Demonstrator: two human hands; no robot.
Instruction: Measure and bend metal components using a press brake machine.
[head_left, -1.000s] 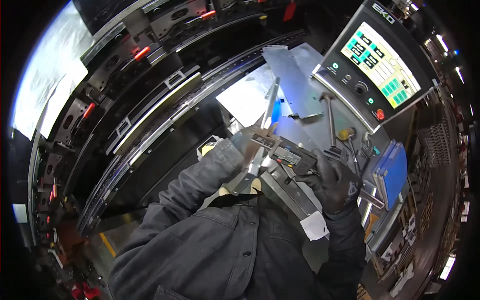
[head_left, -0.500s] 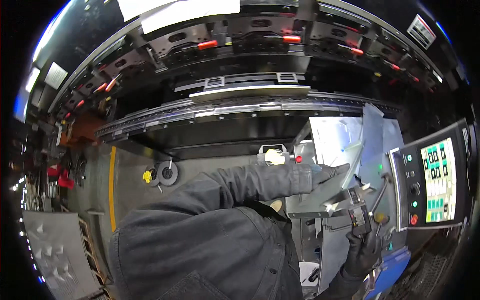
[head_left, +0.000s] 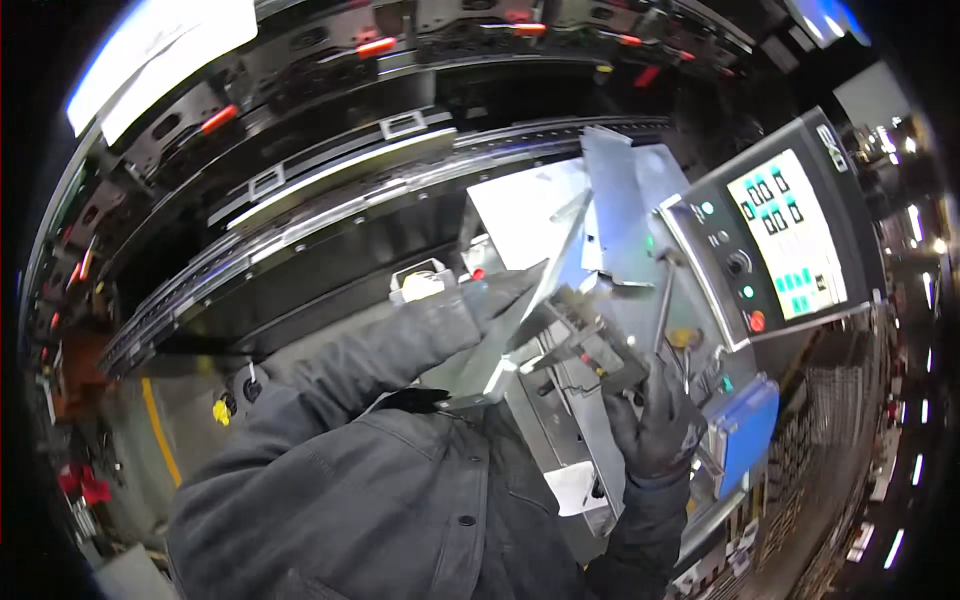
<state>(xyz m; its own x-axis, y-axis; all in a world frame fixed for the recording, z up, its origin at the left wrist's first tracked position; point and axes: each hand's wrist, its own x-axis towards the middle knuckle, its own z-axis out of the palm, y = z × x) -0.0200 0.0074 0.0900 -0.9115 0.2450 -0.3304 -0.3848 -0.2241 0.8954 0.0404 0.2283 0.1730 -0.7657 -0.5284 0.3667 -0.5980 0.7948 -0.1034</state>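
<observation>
My left hand [head_left: 510,297], in a dark glove, reaches across to the right and grips a bent sheet metal part [head_left: 472,372] by its upper side. In my gloved right hand [head_left: 655,425] is a dark digital caliper [head_left: 592,348], blurred by motion. The caliper lies close over the right side of the part; whether its jaws touch the metal cannot be made out. My left fingers are partly hidden by the part. Beyond both hands lie a white sheet [head_left: 525,215] and a bluish-grey bent metal piece [head_left: 618,200].
A press brake bed [head_left: 300,215] runs along the far side. To the right stands a control panel [head_left: 740,265] with a lit screen. A hammer [head_left: 664,305] and a blue folder-like object [head_left: 745,435] lie near my right hand. White paper [head_left: 572,487] lies below.
The view has swung to the right, tilting the scene. The caliper, upright before, now lies slanted across towards the part. Both hands keep their holds.
</observation>
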